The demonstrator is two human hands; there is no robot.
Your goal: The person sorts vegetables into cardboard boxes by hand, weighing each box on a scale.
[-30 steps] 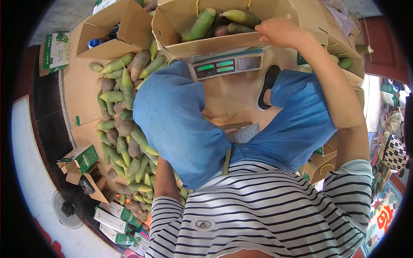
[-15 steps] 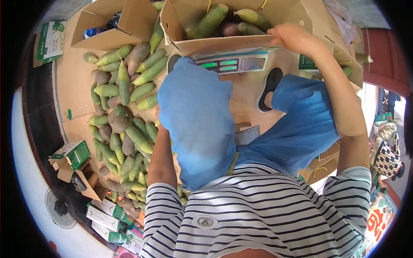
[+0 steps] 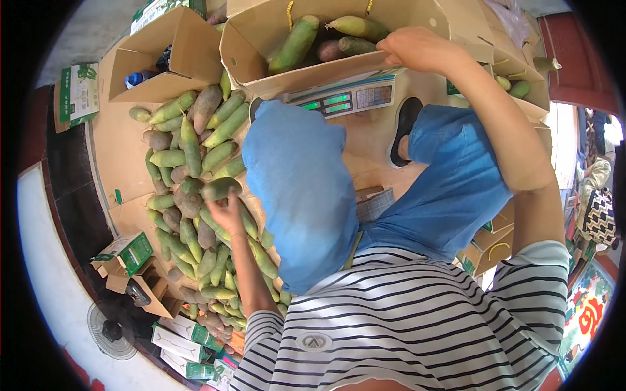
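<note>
My left hand (image 3: 226,215) is closed around a green radish (image 3: 220,188), held above the left side of the pile. Beneath and around it spreads a large heap of radishes (image 3: 190,151), most of them green and some purplish-brown. My right hand (image 3: 417,51) grips the near rim of a cardboard box (image 3: 306,83), fingers over the edge. Inside that box lie several radishes (image 3: 295,45), green ones and a reddish one. The box rests on a digital scale (image 3: 373,96) with lit green displays.
A smaller open box (image 3: 186,55) with a blue item stands at the upper left. More boxes with radishes (image 3: 519,89) are at the right. A fan (image 3: 112,329) and green-white cartons (image 3: 176,339) sit lower left. Another person (image 3: 596,208) is at the far right edge.
My left hand, earlier hidden beside my knee, has come into view over the pile with a radish in it. My right hand stays on the box rim. The view has shifted slightly.
</note>
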